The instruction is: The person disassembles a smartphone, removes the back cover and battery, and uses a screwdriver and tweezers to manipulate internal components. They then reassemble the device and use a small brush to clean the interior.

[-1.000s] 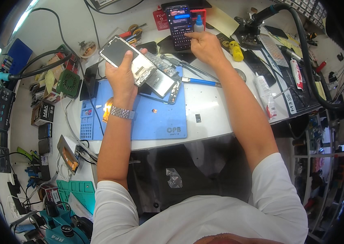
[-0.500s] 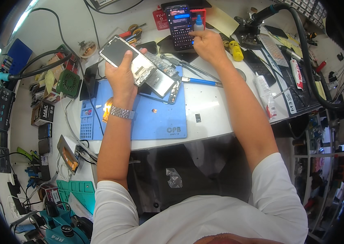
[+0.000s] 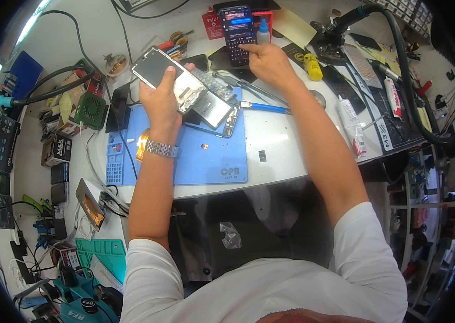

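My left hand [image 3: 158,99] is closed round a removed phone screen [image 3: 187,92], thumb on its face; the part is dark at one end and bare silver at the other. Just beneath it lies an opened phone [image 3: 222,114] with a silver battery, at the top of the blue work mat [image 3: 200,161]. With its index finger stretched out and the other fingers curled, my right hand [image 3: 271,65] holds nothing. That fingertip is at the on-screen keyboard of a smartphone [image 3: 237,29], which stands propped at the back of the bench.
A blue-handled tool [image 3: 265,107] and tweezers lie between my arms. Right of my right arm are a yellow bottle [image 3: 312,67], a white tube [image 3: 350,121] and a thick black hose [image 3: 399,59]. A green fan [image 3: 90,110] stands left, with a teal microscope [image 3: 85,301] lower down.
My right hand has shifted slightly left and down, its fingertip moving from the keyboard's right edge toward its middle. My left hand and the phone screen have stayed put.
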`<control>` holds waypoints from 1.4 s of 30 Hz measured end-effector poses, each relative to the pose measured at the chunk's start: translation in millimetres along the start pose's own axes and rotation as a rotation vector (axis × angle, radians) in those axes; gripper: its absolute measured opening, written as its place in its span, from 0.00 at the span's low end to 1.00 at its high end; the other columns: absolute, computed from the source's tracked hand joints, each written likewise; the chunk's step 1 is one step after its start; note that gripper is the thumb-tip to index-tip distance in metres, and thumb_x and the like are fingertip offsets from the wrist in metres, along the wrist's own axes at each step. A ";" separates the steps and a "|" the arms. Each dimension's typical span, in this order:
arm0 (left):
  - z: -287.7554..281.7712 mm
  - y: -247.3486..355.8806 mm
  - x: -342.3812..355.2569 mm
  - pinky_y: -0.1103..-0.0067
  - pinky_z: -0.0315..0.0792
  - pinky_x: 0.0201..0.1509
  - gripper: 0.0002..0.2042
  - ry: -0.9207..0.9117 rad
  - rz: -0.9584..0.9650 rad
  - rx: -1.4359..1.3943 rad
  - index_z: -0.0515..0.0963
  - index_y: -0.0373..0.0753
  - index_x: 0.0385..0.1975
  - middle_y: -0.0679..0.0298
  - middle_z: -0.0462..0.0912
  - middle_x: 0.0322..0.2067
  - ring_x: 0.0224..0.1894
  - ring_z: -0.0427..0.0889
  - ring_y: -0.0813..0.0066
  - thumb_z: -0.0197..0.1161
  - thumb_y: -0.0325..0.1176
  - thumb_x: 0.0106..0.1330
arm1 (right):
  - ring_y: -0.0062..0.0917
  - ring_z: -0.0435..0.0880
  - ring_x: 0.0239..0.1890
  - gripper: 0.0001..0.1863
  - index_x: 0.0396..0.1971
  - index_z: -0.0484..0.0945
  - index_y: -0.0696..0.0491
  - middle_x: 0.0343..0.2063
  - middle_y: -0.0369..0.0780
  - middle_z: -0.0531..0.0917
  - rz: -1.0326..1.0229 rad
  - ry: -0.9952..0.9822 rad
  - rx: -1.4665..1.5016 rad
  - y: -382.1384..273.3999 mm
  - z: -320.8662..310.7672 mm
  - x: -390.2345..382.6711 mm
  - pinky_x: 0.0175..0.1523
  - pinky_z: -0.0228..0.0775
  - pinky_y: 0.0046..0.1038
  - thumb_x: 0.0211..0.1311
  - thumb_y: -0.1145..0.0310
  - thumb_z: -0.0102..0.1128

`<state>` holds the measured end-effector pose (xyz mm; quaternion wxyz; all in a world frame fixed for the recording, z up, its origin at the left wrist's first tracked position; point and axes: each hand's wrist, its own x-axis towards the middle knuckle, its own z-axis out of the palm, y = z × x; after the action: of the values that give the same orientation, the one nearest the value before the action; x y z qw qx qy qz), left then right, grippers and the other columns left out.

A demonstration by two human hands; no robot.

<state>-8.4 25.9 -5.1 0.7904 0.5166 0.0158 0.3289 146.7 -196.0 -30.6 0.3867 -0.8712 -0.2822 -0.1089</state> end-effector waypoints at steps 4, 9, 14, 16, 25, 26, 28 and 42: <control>-0.7 0.1 1.0 0.62 0.93 0.49 0.14 -0.008 -0.002 0.010 0.73 0.32 0.59 0.53 0.86 0.47 0.47 0.94 0.49 0.60 0.17 0.77 | 0.49 0.89 0.52 0.22 0.52 0.93 0.50 0.45 0.56 0.90 -0.021 0.007 -0.019 -2.3 -2.7 -1.0 0.64 0.79 0.40 0.67 0.65 0.54; -1.1 -1.1 1.4 0.60 0.93 0.51 0.16 -0.011 0.002 0.011 0.72 0.32 0.61 0.52 0.86 0.48 0.48 0.93 0.48 0.60 0.17 0.77 | 0.50 0.89 0.52 0.20 0.44 0.95 0.52 0.46 0.56 0.90 0.034 -0.047 -0.024 0.3 -4.6 -0.9 0.65 0.79 0.41 0.63 0.63 0.55; -1.6 -1.0 1.6 0.59 0.93 0.51 0.16 -0.015 0.006 0.013 0.72 0.32 0.62 0.51 0.86 0.50 0.48 0.93 0.48 0.60 0.18 0.77 | 0.51 0.89 0.51 0.21 0.40 0.96 0.51 0.44 0.55 0.91 -0.004 0.153 -0.031 5.9 -0.1 1.9 0.65 0.80 0.43 0.60 0.63 0.54; -1.5 -0.7 1.5 0.59 0.93 0.51 0.16 -0.012 0.002 0.016 0.72 0.32 0.62 0.51 0.86 0.50 0.48 0.93 0.48 0.60 0.18 0.77 | 0.51 0.89 0.51 0.21 0.40 0.96 0.52 0.44 0.55 0.91 -0.020 0.193 -0.041 8.3 1.3 3.2 0.65 0.80 0.43 0.60 0.62 0.54; -0.9 -0.3 1.2 0.60 0.93 0.51 0.15 -0.014 0.000 0.008 0.72 0.31 0.61 0.51 0.86 0.49 0.48 0.93 0.48 0.60 0.18 0.77 | 0.52 0.90 0.50 0.21 0.42 0.95 0.51 0.44 0.56 0.91 0.002 0.229 -0.059 12.7 2.6 6.1 0.65 0.80 0.43 0.60 0.62 0.55; -1.0 -0.2 1.3 0.60 0.93 0.51 0.15 -0.008 -0.005 0.010 0.72 0.31 0.61 0.51 0.86 0.49 0.48 0.93 0.48 0.60 0.18 0.77 | 0.52 0.90 0.50 0.22 0.43 0.95 0.51 0.44 0.57 0.91 0.021 0.230 -0.062 11.8 2.8 6.1 0.65 0.80 0.43 0.60 0.62 0.55; -1.1 -0.1 1.0 0.60 0.93 0.50 0.15 -0.011 -0.004 0.004 0.72 0.31 0.61 0.52 0.86 0.49 0.48 0.93 0.48 0.60 0.18 0.77 | 0.52 0.89 0.49 0.21 0.45 0.95 0.51 0.43 0.57 0.91 -0.050 0.210 -0.043 8.2 4.8 4.3 0.64 0.80 0.44 0.61 0.62 0.55; -1.5 0.6 1.2 0.62 0.93 0.49 0.15 -0.016 0.004 0.011 0.72 0.31 0.61 0.52 0.86 0.48 0.48 0.94 0.49 0.60 0.18 0.77 | 0.50 0.86 0.53 0.20 0.46 0.94 0.53 0.45 0.55 0.89 -0.078 -0.006 -0.023 -10.1 2.5 -4.0 0.65 0.77 0.42 0.65 0.67 0.54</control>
<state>-8.3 27.9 -4.9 0.7871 0.5235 0.0102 0.3260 137.5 -190.3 -27.7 0.3712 -0.8643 -0.3157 -0.1245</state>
